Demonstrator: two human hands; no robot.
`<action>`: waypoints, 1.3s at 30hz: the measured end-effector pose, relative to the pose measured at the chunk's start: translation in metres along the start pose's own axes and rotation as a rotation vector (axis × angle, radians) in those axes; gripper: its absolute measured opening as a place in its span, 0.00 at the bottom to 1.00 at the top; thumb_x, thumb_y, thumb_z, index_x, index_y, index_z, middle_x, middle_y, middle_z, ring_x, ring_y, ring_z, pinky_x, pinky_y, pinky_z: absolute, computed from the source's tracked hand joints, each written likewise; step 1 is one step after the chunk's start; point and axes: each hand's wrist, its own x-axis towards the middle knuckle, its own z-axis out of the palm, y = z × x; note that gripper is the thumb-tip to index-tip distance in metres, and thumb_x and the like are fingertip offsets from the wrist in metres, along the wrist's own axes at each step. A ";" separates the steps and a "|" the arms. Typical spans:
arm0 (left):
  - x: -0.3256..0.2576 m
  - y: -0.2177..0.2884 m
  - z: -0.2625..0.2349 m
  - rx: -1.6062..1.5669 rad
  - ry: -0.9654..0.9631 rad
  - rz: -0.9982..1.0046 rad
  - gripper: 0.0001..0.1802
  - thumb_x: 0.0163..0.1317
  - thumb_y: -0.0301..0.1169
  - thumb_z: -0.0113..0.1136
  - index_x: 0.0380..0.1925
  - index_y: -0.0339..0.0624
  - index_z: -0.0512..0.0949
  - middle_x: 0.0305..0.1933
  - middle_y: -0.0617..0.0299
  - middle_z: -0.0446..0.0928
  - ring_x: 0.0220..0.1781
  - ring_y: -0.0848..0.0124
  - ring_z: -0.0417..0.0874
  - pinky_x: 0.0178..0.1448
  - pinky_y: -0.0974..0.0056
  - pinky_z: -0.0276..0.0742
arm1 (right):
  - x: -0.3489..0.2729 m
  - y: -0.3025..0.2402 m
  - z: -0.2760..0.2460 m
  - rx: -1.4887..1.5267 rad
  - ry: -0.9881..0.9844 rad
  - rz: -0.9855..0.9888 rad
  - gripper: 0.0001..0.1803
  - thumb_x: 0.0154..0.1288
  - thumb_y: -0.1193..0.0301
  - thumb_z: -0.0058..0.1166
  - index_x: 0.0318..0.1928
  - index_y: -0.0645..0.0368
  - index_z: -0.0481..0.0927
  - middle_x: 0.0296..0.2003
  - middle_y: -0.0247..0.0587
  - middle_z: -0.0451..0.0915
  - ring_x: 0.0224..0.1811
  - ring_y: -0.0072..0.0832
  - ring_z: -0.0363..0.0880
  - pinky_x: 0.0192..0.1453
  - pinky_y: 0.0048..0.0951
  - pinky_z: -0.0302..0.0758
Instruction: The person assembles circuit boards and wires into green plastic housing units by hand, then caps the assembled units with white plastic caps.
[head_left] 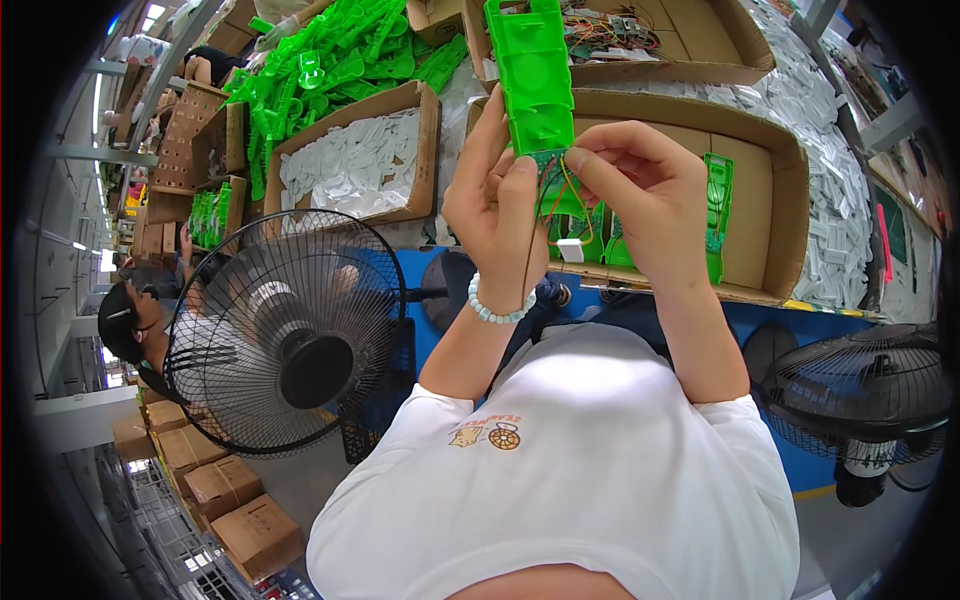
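Observation:
A long bright green plastic housing (535, 75) points away from me, its open side up. My left hand (495, 195) grips its near end, fingers along the left side and thumb by a small green circuit board (548, 158). My right hand (645, 190) pinches at the board's right edge, thumb and forefinger together near the thin red, yellow and dark wires. Those wires hang down between my hands to a white connector (570, 250). Below lies an open cardboard box (770, 200) with more green housings (717, 215), partly hidden by my right hand.
Left of my hands, a cardboard tray holds white plastic pieces (355, 165), with a heap of green parts (330, 70) behind it. A box of boards and wires (610, 35) stands at the back. Fans (290, 335) flank me on both sides. A person (150, 325) sits at the left.

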 end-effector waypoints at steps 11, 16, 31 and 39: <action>-0.004 0.007 0.000 0.036 -0.036 -0.005 0.30 0.56 0.20 0.44 0.61 0.17 0.65 0.62 0.36 0.72 0.62 0.56 0.77 0.66 0.57 0.72 | -0.007 -0.004 0.002 -0.013 0.035 -0.024 0.08 0.58 0.81 0.61 0.39 0.67 0.80 0.29 0.34 0.82 0.31 0.14 0.79 0.38 0.16 0.76; -0.004 0.006 0.000 0.060 -0.050 0.038 0.31 0.54 0.20 0.45 0.61 0.16 0.65 0.63 0.36 0.71 0.62 0.55 0.77 0.67 0.56 0.71 | -0.008 -0.004 0.000 -0.016 0.028 -0.022 0.08 0.58 0.80 0.61 0.39 0.67 0.80 0.30 0.34 0.82 0.32 0.14 0.79 0.39 0.17 0.77; -0.006 0.012 -0.001 0.025 -0.032 -0.029 0.28 0.56 0.19 0.41 0.59 0.16 0.68 0.60 0.36 0.73 0.59 0.56 0.79 0.63 0.58 0.74 | -0.009 -0.007 -0.003 -0.045 -0.008 -0.011 0.07 0.57 0.81 0.61 0.37 0.67 0.80 0.28 0.34 0.82 0.30 0.13 0.78 0.36 0.16 0.76; -0.005 0.017 0.001 -0.040 -0.020 -0.074 0.26 0.58 0.18 0.40 0.57 0.15 0.68 0.62 0.36 0.72 0.58 0.57 0.80 0.62 0.59 0.76 | -0.008 -0.010 -0.004 0.011 -0.045 0.045 0.06 0.58 0.81 0.61 0.37 0.67 0.80 0.28 0.34 0.81 0.29 0.13 0.77 0.33 0.15 0.74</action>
